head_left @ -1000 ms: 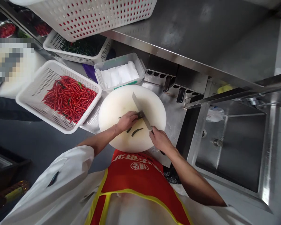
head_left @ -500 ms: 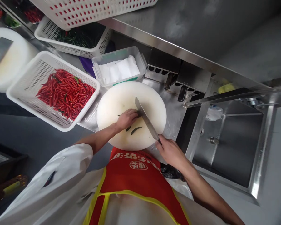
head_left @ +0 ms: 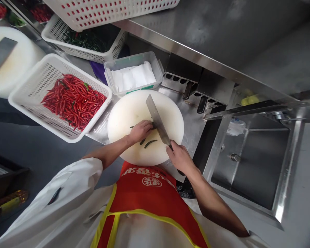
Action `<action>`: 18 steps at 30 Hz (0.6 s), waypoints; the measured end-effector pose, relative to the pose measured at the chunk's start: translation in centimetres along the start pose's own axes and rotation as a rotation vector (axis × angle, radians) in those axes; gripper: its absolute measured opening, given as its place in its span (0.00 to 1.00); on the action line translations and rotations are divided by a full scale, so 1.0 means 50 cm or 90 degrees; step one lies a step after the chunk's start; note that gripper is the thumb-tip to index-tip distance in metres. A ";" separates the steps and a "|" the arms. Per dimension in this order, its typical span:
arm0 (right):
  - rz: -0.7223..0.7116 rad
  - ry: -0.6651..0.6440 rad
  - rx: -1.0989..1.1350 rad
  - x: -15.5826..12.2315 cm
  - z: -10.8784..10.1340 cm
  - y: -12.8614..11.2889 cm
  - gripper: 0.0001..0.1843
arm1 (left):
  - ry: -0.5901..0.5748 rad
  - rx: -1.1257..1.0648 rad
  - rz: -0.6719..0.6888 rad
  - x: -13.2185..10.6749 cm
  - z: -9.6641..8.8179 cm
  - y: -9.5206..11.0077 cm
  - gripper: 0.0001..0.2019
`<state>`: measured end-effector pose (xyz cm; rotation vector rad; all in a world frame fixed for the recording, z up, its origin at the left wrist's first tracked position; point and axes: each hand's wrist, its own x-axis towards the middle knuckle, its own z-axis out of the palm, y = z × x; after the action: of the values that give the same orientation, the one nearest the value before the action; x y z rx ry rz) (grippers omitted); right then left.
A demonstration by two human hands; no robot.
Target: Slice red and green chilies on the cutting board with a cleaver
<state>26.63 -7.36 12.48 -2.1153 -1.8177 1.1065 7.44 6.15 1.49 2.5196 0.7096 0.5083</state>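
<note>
A thick round white chopping board [head_left: 124, 110] lies in front of me. My left hand [head_left: 141, 131] rests on it with curled fingers, pressing dark green chili peppers [head_left: 153, 125] whose ends poke out at the fingertips; most of them are hidden under the hand. In my right hand [head_left: 179, 155] is the handle of a cleaver [head_left: 157, 119]. Its broad blade slants up and away across the board, just right of the left fingertips. A single green chili [head_left: 151, 143] lies loose on the board below the left hand.
Left of the board stands a white basket [head_left: 20, 100] of red chilies. Behind are a clear plastic box [head_left: 158, 74] with white paper and another basket [head_left: 50, 38] of green chilies. Knife racks [head_left: 186, 69] and a steel sink [head_left: 250, 165] are to the right. A steel shelf [head_left: 196, 51] overhangs.
My right hand has moved the cleaver up and slightly left, so its tip sits farther away. The left hand stays nearly in place on the chilies.
</note>
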 end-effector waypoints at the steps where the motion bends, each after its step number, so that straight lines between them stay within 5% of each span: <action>1: 0.006 -0.005 0.006 -0.009 0.001 -0.001 0.10 | 0.002 0.000 0.001 -0.001 0.001 -0.001 0.10; 10: 0.043 -0.090 -0.043 -0.085 -0.019 0.016 0.08 | 0.018 0.002 -0.005 -0.001 0.012 -0.002 0.10; 18: 0.001 -0.013 -0.089 0.043 0.025 0.011 0.08 | 0.019 0.029 -0.012 0.000 0.005 0.008 0.10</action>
<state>26.31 -6.02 10.34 -2.1886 -1.9564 1.0321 7.73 5.75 1.51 2.5496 0.7629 0.5299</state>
